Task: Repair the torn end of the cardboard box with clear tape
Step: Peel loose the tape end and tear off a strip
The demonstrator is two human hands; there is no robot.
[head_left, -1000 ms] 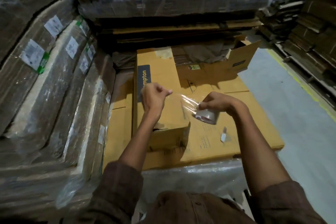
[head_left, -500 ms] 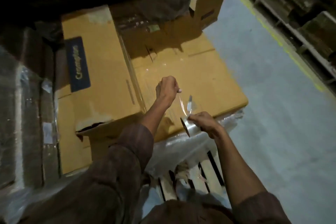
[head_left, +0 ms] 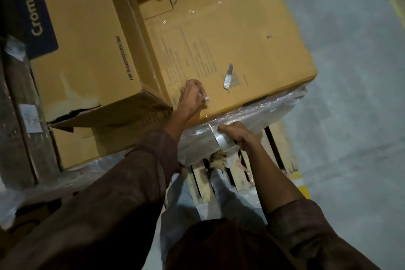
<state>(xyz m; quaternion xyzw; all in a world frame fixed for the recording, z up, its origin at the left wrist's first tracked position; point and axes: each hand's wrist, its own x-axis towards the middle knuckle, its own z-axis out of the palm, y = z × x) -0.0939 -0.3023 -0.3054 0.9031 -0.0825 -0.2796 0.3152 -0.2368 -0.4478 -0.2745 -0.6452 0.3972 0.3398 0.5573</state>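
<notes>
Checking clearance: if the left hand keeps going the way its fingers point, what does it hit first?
Probably nothing new: the left hand already seems to rest on the flat cardboard sheet. Sliding on, the small blade lies nearest, though slightly off-line.

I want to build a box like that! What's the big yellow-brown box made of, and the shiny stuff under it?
The box looks like matte corrugated cardboard: dull tan faces, printed text, folded seams. The shiny wrap under it seems to be thin clear plastic film, wrinkled and glinting. The tape roll in the right hand looks like glossy clear plastic too.
</notes>
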